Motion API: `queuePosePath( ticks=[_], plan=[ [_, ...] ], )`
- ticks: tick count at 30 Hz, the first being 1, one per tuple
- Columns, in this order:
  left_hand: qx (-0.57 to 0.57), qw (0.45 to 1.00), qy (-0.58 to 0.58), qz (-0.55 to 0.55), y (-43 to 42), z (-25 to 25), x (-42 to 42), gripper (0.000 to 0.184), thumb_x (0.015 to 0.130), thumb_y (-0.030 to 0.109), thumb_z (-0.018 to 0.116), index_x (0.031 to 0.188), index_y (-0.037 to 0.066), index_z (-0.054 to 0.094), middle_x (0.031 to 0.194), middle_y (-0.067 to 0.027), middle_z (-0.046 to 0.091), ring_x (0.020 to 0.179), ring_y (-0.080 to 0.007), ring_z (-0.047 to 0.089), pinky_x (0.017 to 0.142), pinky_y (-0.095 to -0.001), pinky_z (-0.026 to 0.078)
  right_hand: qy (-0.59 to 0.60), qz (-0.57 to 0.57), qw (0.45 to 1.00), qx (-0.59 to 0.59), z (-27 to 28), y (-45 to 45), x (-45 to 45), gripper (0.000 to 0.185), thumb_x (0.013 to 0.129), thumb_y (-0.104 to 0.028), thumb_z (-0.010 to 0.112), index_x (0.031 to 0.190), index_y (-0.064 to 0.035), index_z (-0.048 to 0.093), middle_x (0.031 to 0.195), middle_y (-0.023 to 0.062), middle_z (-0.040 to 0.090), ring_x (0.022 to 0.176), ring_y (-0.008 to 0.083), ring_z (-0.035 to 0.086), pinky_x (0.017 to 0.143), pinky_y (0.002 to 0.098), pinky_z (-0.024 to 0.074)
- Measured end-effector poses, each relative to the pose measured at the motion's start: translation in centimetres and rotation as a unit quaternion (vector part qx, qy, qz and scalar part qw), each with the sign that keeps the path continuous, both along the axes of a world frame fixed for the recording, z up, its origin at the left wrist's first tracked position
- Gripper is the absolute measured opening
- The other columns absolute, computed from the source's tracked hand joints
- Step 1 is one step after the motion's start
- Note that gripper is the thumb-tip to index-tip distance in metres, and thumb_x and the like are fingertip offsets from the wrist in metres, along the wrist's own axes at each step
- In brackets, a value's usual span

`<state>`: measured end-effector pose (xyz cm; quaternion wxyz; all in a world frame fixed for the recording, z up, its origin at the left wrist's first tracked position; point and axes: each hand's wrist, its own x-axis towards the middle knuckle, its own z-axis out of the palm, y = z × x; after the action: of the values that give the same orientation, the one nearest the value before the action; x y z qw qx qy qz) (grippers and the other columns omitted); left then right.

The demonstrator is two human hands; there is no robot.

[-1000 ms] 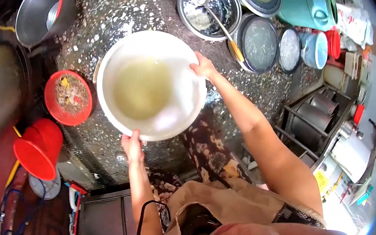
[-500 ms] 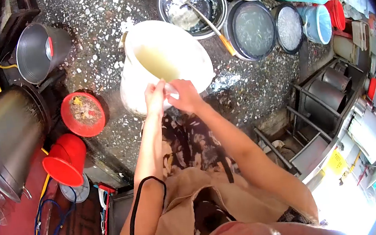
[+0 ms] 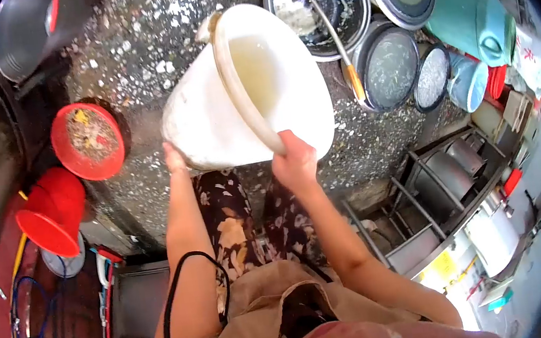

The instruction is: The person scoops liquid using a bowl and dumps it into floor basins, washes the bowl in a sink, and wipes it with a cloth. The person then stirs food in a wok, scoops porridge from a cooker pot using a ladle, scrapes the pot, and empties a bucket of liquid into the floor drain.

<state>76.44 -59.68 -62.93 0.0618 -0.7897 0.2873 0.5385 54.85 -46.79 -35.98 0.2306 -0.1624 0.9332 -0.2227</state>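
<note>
A large white bucket [image 3: 199,123] tilts away from me over the speckled floor, a pale yellowish tint showing inside its mouth. Its thick off-white handle [image 3: 234,81] arches across the opening. Around the near end of that handle, my right hand [image 3: 295,162] is closed. My left hand [image 3: 174,160] is at the bucket's lower left edge, gripping near the base; some of its fingers are hidden. Beyond the bucket, a metal basin [image 3: 359,10] with whitish residue holds a long-handled ladle [image 3: 335,34].
Dark basins of cloudy liquid [image 3: 393,69] stand at right, near a teal container [image 3: 466,17] and a light blue bucket [image 3: 467,83]. To the left are a red basin of scraps [image 3: 85,138], a red bucket [image 3: 53,208] and metal pots. A metal rack [image 3: 418,197] stands right.
My hands have separated from the bucket's near rim. The right now grips the raised handle and the left is at the base. The bucket is tipped further away, and the view has shifted.
</note>
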Motion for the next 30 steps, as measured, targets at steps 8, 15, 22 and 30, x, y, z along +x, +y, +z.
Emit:
queuePosePath(
  ticks=[8, 15, 22, 30],
  plan=[
    [-0.010, 0.979, 0.107, 0.173, 0.0, 2.4, -0.6, 0.070, 0.091, 0.056, 0.026, 0.123, -0.004, 0.044, 0.123, -0.0148, 0.049, 0.113, -0.0251, 0.045, 0.098, -0.0355, 0.031, -0.047, 0.018, 0.999, -0.018, 0.4, -0.5, -2.0, 0.021, 0.065, 0.004, 0.050, 0.083, -0.0022, 0.059, 0.063, 0.0156, 0.057, 0.055, 0.0284, 0.058, 0.051, 0.0327, 0.0451],
    [0.038, 0.956, 0.169, 0.235, 0.1, 0.0, -4.0, 0.077, 0.089, 0.060, 0.023, 0.132, -0.003, 0.033, 0.134, -0.0141, 0.038, 0.123, -0.0270, 0.036, 0.103, -0.0370, 0.026, -0.120, 0.000, 0.993, 0.008, 1.0, -0.1, -4.2, 0.022, 0.062, 0.000, 0.053, 0.083, -0.0041, 0.059, 0.071, 0.0135, 0.058, 0.063, 0.0311, 0.057, 0.057, 0.0366, 0.0453],
    [0.010, 0.962, 0.125, 0.242, 0.5, 2.0, -6.9, 0.074, 0.089, 0.057, 0.025, 0.132, -0.003, 0.032, 0.136, -0.0136, 0.036, 0.123, -0.0259, 0.036, 0.103, -0.0335, 0.025, -0.140, 0.049, 0.989, -0.012, 1.4, 0.2, -6.1, 0.025, 0.061, 0.000, 0.054, 0.085, -0.0037, 0.059, 0.071, 0.0137, 0.058, 0.063, 0.0311, 0.057, 0.057, 0.0361, 0.0460],
    [-0.069, 0.961, 0.152, 0.220, -1.7, 7.9, -9.7, 0.070, 0.091, 0.052, 0.027, 0.134, -0.003, 0.027, 0.137, -0.0145, 0.034, 0.123, -0.0271, 0.037, 0.102, -0.0351, 0.029, -0.220, -0.025, 0.974, -0.038, 4.4, 1.1, -12.3, 0.020, 0.064, 0.000, 0.051, 0.082, -0.0010, 0.060, 0.064, 0.0140, 0.057, 0.054, 0.0235, 0.054, 0.054, 0.0288, 0.0445]
  ],
)
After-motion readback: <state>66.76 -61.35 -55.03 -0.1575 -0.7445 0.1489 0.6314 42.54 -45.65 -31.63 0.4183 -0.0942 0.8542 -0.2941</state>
